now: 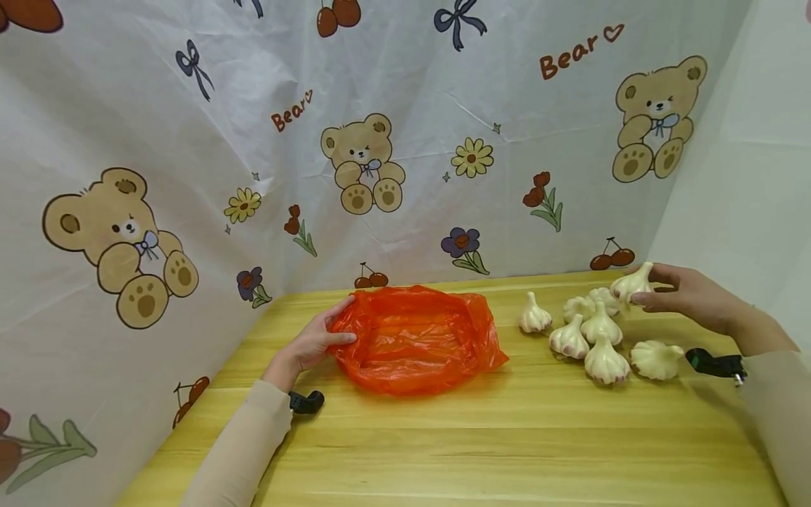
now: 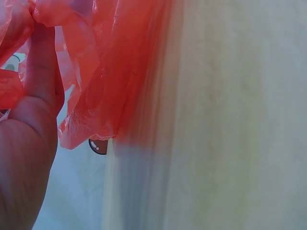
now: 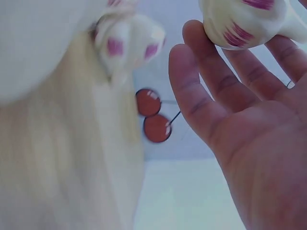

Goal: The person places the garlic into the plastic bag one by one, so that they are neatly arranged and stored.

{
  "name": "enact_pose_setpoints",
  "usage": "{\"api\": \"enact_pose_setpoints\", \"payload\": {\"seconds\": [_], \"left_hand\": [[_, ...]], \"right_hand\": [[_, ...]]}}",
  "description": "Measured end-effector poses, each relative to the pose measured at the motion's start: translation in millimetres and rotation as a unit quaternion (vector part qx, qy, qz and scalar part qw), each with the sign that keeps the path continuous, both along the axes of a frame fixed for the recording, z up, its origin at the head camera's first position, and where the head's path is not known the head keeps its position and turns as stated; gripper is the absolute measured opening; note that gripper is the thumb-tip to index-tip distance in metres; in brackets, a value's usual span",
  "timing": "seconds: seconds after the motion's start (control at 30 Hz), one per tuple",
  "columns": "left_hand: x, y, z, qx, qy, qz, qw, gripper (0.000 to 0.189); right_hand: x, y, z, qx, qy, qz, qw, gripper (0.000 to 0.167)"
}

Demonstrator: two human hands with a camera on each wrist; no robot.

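Note:
A red plastic bag [image 1: 415,341] lies spread on the table with its mouth facing up. My left hand [image 1: 317,338] grips its left rim, thumb on the near side; in the left wrist view the thin film bunches around the fingers [image 2: 41,67]. At the far right, my right hand [image 1: 687,296] holds a white garlic bulb [image 1: 632,284] between thumb and fingers, raised over the others. The right wrist view shows this held bulb [image 3: 244,21], purple-streaked, at the fingertips. Several garlic bulbs [image 1: 602,325] sit grouped below and left of that hand.
One bulb [image 1: 535,315] stands slightly apart, between the bag and the group. Another bulb [image 1: 656,360] lies on its side at the right. A wood-grain table [image 1: 443,451] carries everything. A bear-print cloth [image 1: 412,239] hangs behind and along the left side.

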State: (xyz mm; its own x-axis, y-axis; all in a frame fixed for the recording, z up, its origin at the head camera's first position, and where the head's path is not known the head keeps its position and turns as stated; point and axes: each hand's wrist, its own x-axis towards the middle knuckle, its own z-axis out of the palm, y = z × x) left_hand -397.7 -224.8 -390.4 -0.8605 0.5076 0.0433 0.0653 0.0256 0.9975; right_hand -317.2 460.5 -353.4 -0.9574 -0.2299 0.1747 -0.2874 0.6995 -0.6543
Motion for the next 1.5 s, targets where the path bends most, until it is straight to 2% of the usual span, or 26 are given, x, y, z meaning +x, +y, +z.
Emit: {"api": "enact_pose_setpoints", "payload": {"seconds": [0.27, 0.5, 0.73, 0.9, 1.03, 1.2, 1.37, 1.5], "left_hand": [[1.7, -2.4, -4.0, 0.004, -0.011, -0.005, 0.9999, 0.093], [1.2, -1.9, -6.6, 0.010, -0.011, -0.009, 0.9999, 0.094], [-0.4, -1.9, -4.3, 0.012, -0.003, -0.006, 0.9999, 0.092], [-2.2, -1.6, -2.0, 0.012, 0.006, -0.013, 0.9998, 0.090], [-2.9, 0.2, 0.6, 0.012, 0.016, -0.018, 0.9996, 0.090], [-3.4, 3.2, 2.1, 0.018, 0.008, -0.013, 0.9997, 0.088], [-2.7, 2.8, 1.3, 0.019, 0.006, -0.013, 0.9997, 0.089], [-0.7, 1.6, 0.4, 0.014, 0.007, -0.014, 0.9998, 0.090]], "right_hand": [[0.1, -35.7, 16.2, -0.022, 0.013, 0.019, 0.9995, 0.049], [3.6, -58.2, 35.7, 0.008, 0.026, 0.007, 0.9996, 0.052], [1.9, -81.2, 56.8, 0.018, 0.029, 0.006, 0.9994, 0.049], [-3.6, -99.0, 66.0, 0.016, 0.016, 0.029, 0.9993, 0.055], [-7.7, -113.5, 72.9, 0.015, 0.014, 0.029, 0.9994, 0.058], [-14.0, -129.1, 77.3, 0.007, 0.003, 0.036, 0.9993, 0.061], [-23.7, -147.6, 74.1, -0.034, -0.015, 0.064, 0.9972, 0.061], [-29.1, -165.2, 70.9, -0.045, -0.024, 0.071, 0.9962, 0.063]]}}
